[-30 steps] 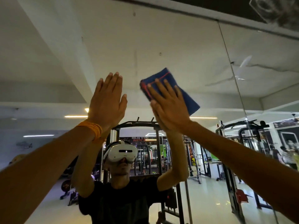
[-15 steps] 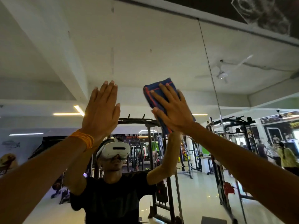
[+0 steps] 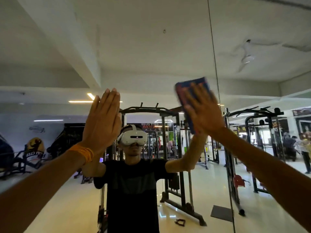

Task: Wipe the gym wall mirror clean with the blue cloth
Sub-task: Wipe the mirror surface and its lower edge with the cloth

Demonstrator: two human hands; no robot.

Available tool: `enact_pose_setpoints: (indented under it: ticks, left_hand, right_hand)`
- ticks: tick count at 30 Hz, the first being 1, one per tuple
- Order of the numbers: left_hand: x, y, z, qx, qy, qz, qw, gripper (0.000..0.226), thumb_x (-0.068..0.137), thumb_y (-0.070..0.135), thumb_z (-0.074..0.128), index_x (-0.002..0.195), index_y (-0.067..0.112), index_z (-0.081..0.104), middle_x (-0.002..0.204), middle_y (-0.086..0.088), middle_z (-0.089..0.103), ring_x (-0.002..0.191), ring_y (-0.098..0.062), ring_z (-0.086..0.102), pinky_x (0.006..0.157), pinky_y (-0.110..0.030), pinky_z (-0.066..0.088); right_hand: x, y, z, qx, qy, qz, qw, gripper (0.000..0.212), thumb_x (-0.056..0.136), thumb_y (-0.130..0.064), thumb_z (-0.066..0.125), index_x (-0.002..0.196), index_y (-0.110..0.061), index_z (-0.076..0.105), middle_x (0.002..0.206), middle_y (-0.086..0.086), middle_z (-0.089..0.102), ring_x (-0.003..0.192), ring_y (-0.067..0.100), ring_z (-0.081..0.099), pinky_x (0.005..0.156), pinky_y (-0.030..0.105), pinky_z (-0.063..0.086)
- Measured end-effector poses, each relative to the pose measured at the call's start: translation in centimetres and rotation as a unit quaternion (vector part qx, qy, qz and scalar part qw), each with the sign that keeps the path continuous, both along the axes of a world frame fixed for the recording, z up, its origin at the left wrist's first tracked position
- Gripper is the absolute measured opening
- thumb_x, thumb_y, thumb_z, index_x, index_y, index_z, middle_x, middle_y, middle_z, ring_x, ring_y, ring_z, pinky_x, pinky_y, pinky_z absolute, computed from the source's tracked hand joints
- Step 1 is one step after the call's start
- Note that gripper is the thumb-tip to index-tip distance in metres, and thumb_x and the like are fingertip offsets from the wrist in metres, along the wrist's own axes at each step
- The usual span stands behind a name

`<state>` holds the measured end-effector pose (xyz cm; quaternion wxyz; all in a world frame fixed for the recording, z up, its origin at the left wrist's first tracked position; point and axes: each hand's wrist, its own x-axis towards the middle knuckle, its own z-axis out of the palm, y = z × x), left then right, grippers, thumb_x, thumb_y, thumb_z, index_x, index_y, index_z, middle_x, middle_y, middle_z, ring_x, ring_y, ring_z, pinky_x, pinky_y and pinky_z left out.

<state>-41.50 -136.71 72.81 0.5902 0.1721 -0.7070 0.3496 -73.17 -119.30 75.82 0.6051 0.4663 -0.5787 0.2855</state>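
The wiping itself is under way, at about head height on the large frameless gym wall mirror [image 3: 151, 47]. The folded blue cloth with a red stripe along its edge [image 3: 180, 94] lies flat on the glass under the right hand [image 3: 204, 111], just left of the thin vertical seam [image 3: 213, 47] between two mirror panels. That hand is open: the fingers are straight and spread across the cloth and press it against the glass without curling round it. The cloth is blurred, which suggests it is mid-stroke. The right arm reaches up and forward from the lower right. The left hand [image 3: 102, 121] is also open and holds nothing. Its fingers are straight and close together, the palm faces the mirror, and it appears to rest flat on the glass as a brace, well apart from the cloth. A woven orange band [image 3: 82, 153] circles that wrist. The next move probably calls for steady, even palm pressure so the unpinched cloth does not slip out. Overlapping passes should carry the cloth up to the seam, and then over the glass above and below this band.
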Motion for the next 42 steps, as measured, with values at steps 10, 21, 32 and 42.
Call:
enact_pose_setpoints:
  ticks: [10,21,32,42]
  left_hand:
    - [-3.6,1.8,-4.7,0.045,0.016,0.004,0.999,0.065,0.105,0.028,0.031,0.162,0.001,0.019,0.171,-0.017,0.013,0.16,-0.032,0.007,0.128,-0.056,0.011]
    - [-3.7,1.9,-7.5,0.053,0.005,0.036,0.998,0.065,0.106,0.032,0.027,0.163,0.003,0.015,0.173,-0.014,0.008,0.16,-0.03,0.004,0.128,-0.057,0.011]
    - [-3.7,2.2,-9.9,0.064,0.013,0.035,0.997,0.065,0.106,0.03,0.028,0.163,0.004,0.015,0.172,-0.014,0.01,0.16,-0.031,0.006,0.128,-0.057,0.011]
    - [-0.5,1.3,-13.5,0.051,-0.022,0.057,0.997,0.066,0.105,0.03,0.031,0.163,0.002,0.017,0.172,-0.017,0.011,0.16,-0.034,0.008,0.128,-0.056,0.01]
  right_hand:
    - [3.1,-1.2,-8.1,0.174,0.218,-0.014,0.96,0.062,0.111,-0.055,0.015,0.166,-0.03,0.004,0.174,0.004,-0.002,0.161,0.027,-0.006,0.129,0.055,-0.003]
    - [3.3,-1.4,-13.2,0.176,0.214,0.022,0.961,0.063,0.109,-0.052,0.021,0.165,-0.029,0.004,0.174,0.005,0.002,0.161,0.029,-0.001,0.128,0.056,-0.004]
    - [1.5,-1.4,-16.9,0.134,0.161,0.04,0.977,0.064,0.109,-0.051,0.026,0.166,-0.028,0.006,0.174,0.006,0.001,0.161,0.028,0.0,0.128,0.055,-0.005]
    - [0.3,-0.7,-18.8,-0.041,-0.126,0.071,0.989,0.063,0.109,-0.052,0.023,0.166,-0.026,0.014,0.174,0.007,0.007,0.161,0.03,0.006,0.127,0.06,0.011]
